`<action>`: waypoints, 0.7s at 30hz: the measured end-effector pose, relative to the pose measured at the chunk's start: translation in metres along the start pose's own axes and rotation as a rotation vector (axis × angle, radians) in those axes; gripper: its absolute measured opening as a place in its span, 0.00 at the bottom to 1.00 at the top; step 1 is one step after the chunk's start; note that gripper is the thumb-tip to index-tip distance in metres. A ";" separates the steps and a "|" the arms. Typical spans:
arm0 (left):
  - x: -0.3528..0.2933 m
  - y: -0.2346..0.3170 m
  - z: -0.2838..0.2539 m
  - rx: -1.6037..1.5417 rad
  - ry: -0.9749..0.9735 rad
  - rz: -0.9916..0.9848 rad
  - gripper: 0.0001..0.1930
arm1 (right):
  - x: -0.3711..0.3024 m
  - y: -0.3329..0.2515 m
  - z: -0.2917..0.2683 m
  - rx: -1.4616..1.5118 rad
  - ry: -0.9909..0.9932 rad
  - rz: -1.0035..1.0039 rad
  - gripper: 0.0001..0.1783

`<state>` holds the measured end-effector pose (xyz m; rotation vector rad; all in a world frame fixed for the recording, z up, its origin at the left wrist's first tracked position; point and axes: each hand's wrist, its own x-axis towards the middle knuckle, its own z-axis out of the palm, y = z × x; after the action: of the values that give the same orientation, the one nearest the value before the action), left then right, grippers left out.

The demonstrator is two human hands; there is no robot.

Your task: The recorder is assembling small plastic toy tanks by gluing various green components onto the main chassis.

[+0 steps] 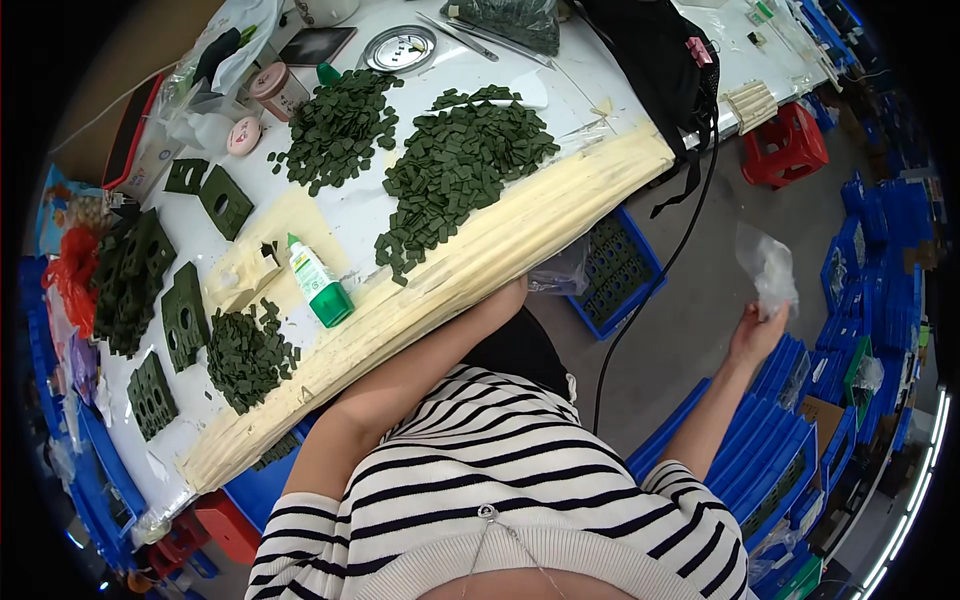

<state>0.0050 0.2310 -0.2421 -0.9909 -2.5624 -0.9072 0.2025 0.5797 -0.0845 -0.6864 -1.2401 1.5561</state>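
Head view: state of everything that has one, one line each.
Right hand: closed on the clear bag
Clear bag: crumpled, held off to the right
Left hand: partly hidden, grip unclear
Small green pieces: loose, heaped in piles
Metal dish: uncovered, small bits inside
Blue crate: uncovered, holding green parts
Red stool: upright

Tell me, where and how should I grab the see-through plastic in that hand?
I'd pinch the loose far end of the see-through plastic, coming from the side opposite the right hand. That hand holds the near end, leaving the far part free; it looks thin and crumpled, so a gentle two-finger pinch should probably do.
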 end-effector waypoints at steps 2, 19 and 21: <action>-0.001 0.004 0.001 -0.120 -0.105 -0.072 0.15 | -0.034 -0.051 0.073 -0.072 -0.286 0.003 0.16; -0.008 -0.014 -0.007 -1.546 -0.627 -0.817 0.17 | -0.139 0.211 0.217 -1.256 -1.480 -0.117 0.18; 0.010 0.002 -0.050 -1.170 -0.834 -0.636 0.16 | -0.142 0.218 0.226 -1.264 -1.494 -0.178 0.18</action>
<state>-0.0006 0.2062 -0.1981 -0.8360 -2.9451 -2.8944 -0.0202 0.3668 -0.2384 0.0784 -3.3555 0.7827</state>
